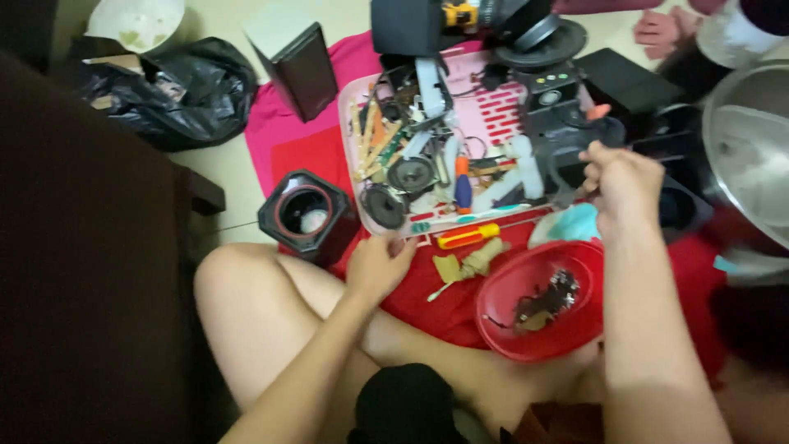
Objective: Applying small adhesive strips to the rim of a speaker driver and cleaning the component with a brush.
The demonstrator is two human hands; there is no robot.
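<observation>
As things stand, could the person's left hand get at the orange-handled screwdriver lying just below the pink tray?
Probably yes. The left hand rests on the red cloth close to the orange-handled screwdriver, and only bare cloth lies between them. The right hand is busy farther off, above the red bowl.

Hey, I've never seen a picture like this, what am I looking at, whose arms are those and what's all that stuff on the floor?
There is no machine here. The one picture comes from a camera worn on a person's head, looking down at their own knees and bare arms. The left hand rests at the edge of a pink tray piled with small speaker cones, wires and tools. The right hand is closed near the tray's far side; what it grips is too blurred to tell. Nearby lie an orange-handled screwdriver, a red bowl holding small parts, and a black speaker box. Another person's hand shows at the top.
</observation>
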